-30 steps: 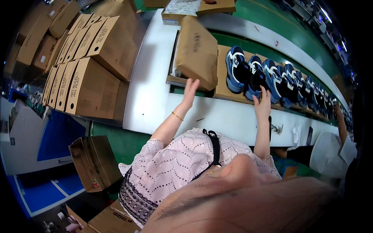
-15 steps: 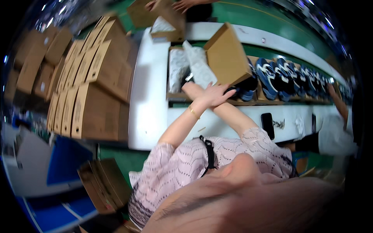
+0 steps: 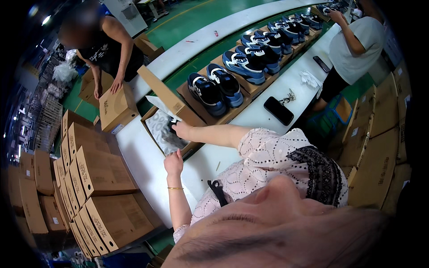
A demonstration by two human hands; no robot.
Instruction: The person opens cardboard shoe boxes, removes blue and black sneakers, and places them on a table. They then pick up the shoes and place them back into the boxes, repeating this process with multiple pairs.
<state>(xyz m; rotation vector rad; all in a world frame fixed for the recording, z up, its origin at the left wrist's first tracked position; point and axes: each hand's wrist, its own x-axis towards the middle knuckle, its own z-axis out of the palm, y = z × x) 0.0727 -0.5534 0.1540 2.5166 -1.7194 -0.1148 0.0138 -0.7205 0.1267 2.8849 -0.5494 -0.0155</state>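
An open shoe box [image 3: 151, 137] stands on the white table, its tan lid [image 3: 166, 93] raised on the far side. White patterned tissue paper [image 3: 157, 124] lines it and partly covers a dark shoe [image 3: 171, 127]. My right hand [image 3: 181, 130] reaches into the box from the right, its fingers closed on the dark shoe; the fingertips are partly hidden. At the near edge of the box, my left hand [image 3: 173, 163], with a gold bracelet at the wrist, pinches the tissue paper.
Blue-and-black sneakers [image 3: 225, 85] stand in a row on boxes to the right. A phone [image 3: 278, 110] and keys [image 3: 289, 96] lie near me. Stacked shoe boxes [image 3: 107, 172] rise at left. Across the table, a person's hands touch a closed box [image 3: 117, 107]; another person [image 3: 357, 49] stands right.
My view has turned. My left hand has come off my right forearm, uncrossing my arms, and moved to the near edge of the box. The person opposite now has a closed box.
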